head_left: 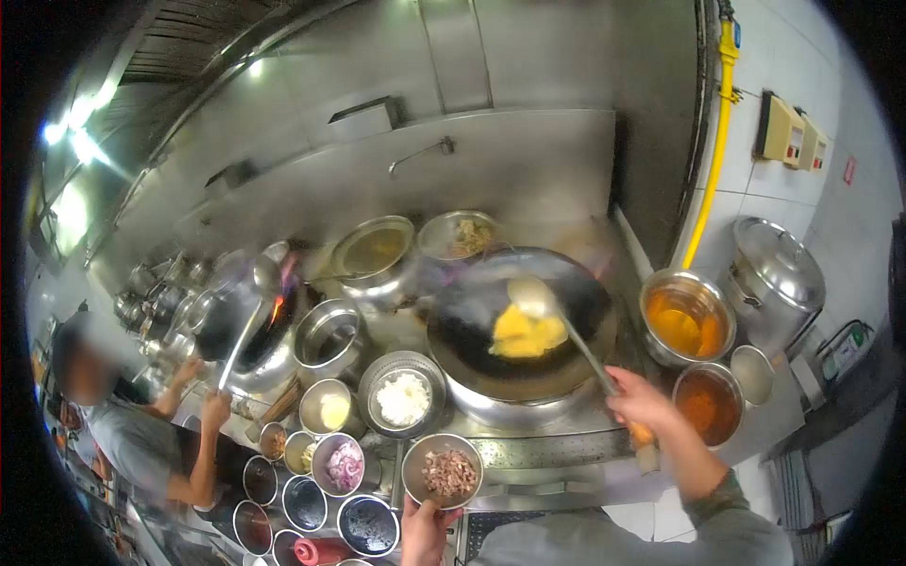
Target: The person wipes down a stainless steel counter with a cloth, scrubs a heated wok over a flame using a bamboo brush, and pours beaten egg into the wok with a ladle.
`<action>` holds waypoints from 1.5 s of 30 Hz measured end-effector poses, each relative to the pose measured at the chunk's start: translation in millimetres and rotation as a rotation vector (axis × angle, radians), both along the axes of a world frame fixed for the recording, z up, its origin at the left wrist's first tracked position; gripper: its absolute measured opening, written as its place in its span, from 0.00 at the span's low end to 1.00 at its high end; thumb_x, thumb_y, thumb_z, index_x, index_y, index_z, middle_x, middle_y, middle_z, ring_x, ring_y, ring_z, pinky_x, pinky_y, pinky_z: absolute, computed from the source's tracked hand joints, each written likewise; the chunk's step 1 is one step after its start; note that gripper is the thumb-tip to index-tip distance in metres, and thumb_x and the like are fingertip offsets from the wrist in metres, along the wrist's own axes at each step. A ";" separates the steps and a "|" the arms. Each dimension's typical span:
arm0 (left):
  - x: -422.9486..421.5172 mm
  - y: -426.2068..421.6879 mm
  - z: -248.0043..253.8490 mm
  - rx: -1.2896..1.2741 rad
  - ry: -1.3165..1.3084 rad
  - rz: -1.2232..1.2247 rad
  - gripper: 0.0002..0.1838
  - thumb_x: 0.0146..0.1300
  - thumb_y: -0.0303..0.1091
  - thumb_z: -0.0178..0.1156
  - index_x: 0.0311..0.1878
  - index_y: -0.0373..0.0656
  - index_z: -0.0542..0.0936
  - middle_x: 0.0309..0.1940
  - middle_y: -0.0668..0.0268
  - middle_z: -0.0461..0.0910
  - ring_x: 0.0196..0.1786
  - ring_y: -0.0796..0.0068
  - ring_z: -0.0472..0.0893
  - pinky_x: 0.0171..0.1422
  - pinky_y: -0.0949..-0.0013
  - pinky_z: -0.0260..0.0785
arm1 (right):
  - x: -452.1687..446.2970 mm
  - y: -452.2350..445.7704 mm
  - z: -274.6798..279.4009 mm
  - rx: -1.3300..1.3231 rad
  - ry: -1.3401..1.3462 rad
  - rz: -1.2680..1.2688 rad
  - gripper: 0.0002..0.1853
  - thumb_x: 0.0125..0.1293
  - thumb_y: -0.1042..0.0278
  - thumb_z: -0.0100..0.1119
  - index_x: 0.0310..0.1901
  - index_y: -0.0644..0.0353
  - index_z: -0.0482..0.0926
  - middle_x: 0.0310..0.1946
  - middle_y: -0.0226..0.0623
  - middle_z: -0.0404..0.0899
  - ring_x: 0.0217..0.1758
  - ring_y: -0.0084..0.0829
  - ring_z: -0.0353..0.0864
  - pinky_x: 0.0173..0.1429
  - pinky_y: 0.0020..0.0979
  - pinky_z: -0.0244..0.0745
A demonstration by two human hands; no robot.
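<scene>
My right hand (pixel 637 401) is closed round the wooden-ended handle of a metal ladle (pixel 534 296). The ladle's bowl rests over yellow, egg-like food (pixel 527 334) in a large dark wok (pixel 453 325). At the bottom centre my left hand (pixel 427 530) grips a metal bowl (pixel 411 469) by its lower rim. Chopped brownish pieces (pixel 449 474) lie in that bowl, which is in front of the stove and apart from the wok.
A co-worker (pixel 142 434) at left holds a ladle by another wok (pixel 226 325) near flames. Around me stand a colander (pixel 429 426) of white food, a bowl of onion (pixel 344 464), an orange-liquid pot (pixel 687 317), a red-sauce pot (pixel 708 404) and a lidded pot (pixel 779 267).
</scene>
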State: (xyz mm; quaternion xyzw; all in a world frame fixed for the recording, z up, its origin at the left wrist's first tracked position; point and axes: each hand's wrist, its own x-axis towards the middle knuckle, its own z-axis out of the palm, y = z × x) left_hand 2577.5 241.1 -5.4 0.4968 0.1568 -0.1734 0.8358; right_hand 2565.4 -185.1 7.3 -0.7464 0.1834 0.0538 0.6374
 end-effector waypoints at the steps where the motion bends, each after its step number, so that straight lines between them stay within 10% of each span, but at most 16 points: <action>1: 0.8 -8.6 3.1 0.006 0.015 -0.011 0.30 0.61 0.20 0.51 0.69 0.40 0.63 0.56 0.52 0.76 0.49 0.57 0.84 0.37 0.64 0.86 | 11.9 8.4 2.2 -0.080 -0.048 -0.022 0.37 0.64 0.80 0.55 0.75 0.63 0.56 0.30 0.34 0.76 0.24 0.23 0.75 0.26 0.27 0.72; 16: 5.4 -1.4 5.7 0.038 0.025 0.063 0.32 0.59 0.18 0.50 0.70 0.41 0.63 0.58 0.53 0.76 0.48 0.57 0.85 0.39 0.63 0.86 | -20.5 7.3 33.2 0.336 0.122 0.013 0.34 0.63 0.78 0.59 0.73 0.58 0.63 0.26 0.31 0.75 0.23 0.21 0.74 0.25 0.27 0.72; 34: 21.8 0.5 13.2 0.095 0.031 0.018 0.29 0.59 0.22 0.52 0.66 0.40 0.66 0.54 0.54 0.76 0.47 0.58 0.84 0.42 0.62 0.83 | -4.6 34.6 17.5 -0.274 -0.031 -0.083 0.36 0.63 0.76 0.57 0.74 0.59 0.61 0.31 0.34 0.79 0.25 0.25 0.77 0.27 0.30 0.73; 40: 26.5 -3.6 21.8 0.077 -0.009 0.011 0.31 0.59 0.20 0.53 0.68 0.41 0.65 0.58 0.53 0.76 0.50 0.57 0.84 0.42 0.62 0.84 | -52.2 1.8 64.3 0.103 0.136 0.035 0.36 0.62 0.75 0.58 0.74 0.59 0.62 0.36 0.36 0.80 0.27 0.23 0.79 0.26 0.27 0.74; 45: 41.8 -10.6 7.3 -0.007 -0.056 -0.061 0.30 0.62 0.20 0.53 0.68 0.43 0.61 0.58 0.54 0.76 0.48 0.59 0.85 0.41 0.62 0.85 | -8.7 23.6 26.9 -0.411 0.031 -0.034 0.36 0.59 0.75 0.56 0.72 0.64 0.64 0.44 0.47 0.84 0.41 0.41 0.83 0.47 0.38 0.78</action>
